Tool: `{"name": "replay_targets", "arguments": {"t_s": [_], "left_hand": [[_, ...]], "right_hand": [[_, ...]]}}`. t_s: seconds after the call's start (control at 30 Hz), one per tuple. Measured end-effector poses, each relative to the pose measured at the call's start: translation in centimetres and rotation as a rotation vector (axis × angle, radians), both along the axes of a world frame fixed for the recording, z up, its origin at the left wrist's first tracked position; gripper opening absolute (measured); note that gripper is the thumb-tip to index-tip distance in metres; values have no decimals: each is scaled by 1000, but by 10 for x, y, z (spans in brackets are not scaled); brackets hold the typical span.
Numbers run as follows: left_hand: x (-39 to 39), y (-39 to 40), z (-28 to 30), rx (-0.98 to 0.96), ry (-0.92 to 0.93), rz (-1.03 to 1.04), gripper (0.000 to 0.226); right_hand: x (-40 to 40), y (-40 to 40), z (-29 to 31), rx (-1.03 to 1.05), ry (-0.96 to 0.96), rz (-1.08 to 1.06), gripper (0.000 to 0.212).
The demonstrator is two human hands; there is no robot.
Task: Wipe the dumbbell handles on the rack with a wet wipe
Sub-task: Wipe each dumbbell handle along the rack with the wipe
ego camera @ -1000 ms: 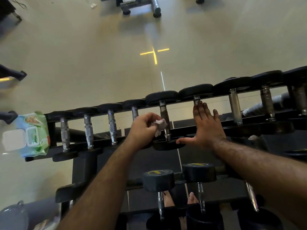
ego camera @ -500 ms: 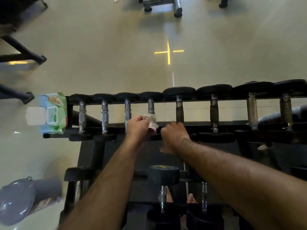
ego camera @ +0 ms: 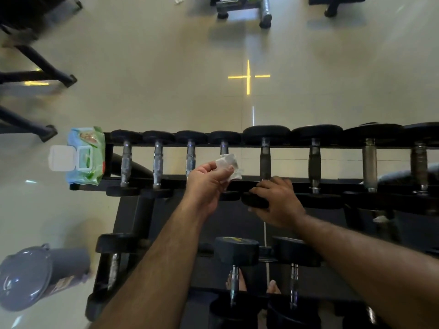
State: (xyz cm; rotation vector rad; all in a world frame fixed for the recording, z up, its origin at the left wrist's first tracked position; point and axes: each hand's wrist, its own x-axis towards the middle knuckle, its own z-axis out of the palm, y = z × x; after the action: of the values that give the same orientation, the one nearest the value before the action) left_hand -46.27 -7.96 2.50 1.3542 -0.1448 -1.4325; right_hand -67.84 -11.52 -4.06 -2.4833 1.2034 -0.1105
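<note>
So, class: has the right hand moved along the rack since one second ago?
Yes. The right hand went from lying flat one dumbbell further right to gripping the near head of the fifth dumbbell, leftward.

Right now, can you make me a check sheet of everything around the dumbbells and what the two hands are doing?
Surface: black dumbbell rack, top row full of dumbbells, more on the lower tiers.
Job's things: crumpled wet wipe beside the fourth handle from the left; wipes pack, lid flipped open, sits at the rack's left end.
Clutter: a small white scrap lies under the top row on the right.
Hands: left hand pinches the wipe in its fingers; right hand grips the near head of the fifth dumbbell.
Cables: nothing seen.
Surroundings: pale tiled floor with a yellow cross, grey lidded bin at lower left, gym machine bases at the top.
</note>
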Motion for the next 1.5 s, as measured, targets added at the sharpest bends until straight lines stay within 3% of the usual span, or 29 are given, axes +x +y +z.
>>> {"name": "replay_targets", "arguments": {"t_s": [0.1,0.2,0.27,0.37,0.47,0.6,0.67,0.77,0.9,0.93,0.97,1.03,1.1,1.23,1.33,1.4,1.43,1.5], "left_hand": [[-2,-4,0,-8,2,-38,45],[-5,-6,-2,3,-51,-95,42],[-9,-11,-5,1,-178,-145,41],[-21,-26,-12,-64,-643,-182,29],[-40,-46,-18,-249,-1212,-206,10],[-59,-73,-42,-452,-1560,-242,19],[-70,-82,-53,-493,-1650,-394,14],[-77,-82,-62,-580,-1683,-612,13],[-60,-69,-58,-577,-1489,-1217,25],[-55,-69,-53,-597,-1478,-1277,26],[-53,-71,-50,-655,-1526,-1240,26],[-52,-79,-50,-806,-1731,-966,29],[-55,-91,-57,-809,-1852,-778,29],[-64,-97,-69,-849,-1897,-1006,30],[-60,-86,-60,-803,-1738,-1487,33],[-54,-87,-51,-804,-1658,-1664,33],[-51,-91,-50,-846,-1677,-1635,34],[-46,-103,-47,-936,-1805,-1372,33]], "right_hand": [[-15,10,-9,35,-197,-88,50],[-15,3,3,12,-88,-17,54],[-31,-11,15,-104,56,49,69],[-66,-29,29,-125,212,-188,120],[-84,-40,30,127,282,-367,161],[-79,-40,24,204,213,-399,172],[-79,-38,20,158,204,-400,172],[-80,-38,17,122,189,-384,172],[-81,-38,14,85,217,-361,172],[-81,-38,13,81,221,-359,171],[-82,-37,13,81,228,-359,171],[-81,-37,14,80,249,-360,171],[-81,-37,16,85,266,-363,172],[-80,-37,17,91,278,-357,170],[-81,-37,16,97,267,-351,169],[-81,-36,15,91,267,-354,168],[-81,-36,15,91,269,-355,168],[-81,-36,16,96,269,-358,169]]}}
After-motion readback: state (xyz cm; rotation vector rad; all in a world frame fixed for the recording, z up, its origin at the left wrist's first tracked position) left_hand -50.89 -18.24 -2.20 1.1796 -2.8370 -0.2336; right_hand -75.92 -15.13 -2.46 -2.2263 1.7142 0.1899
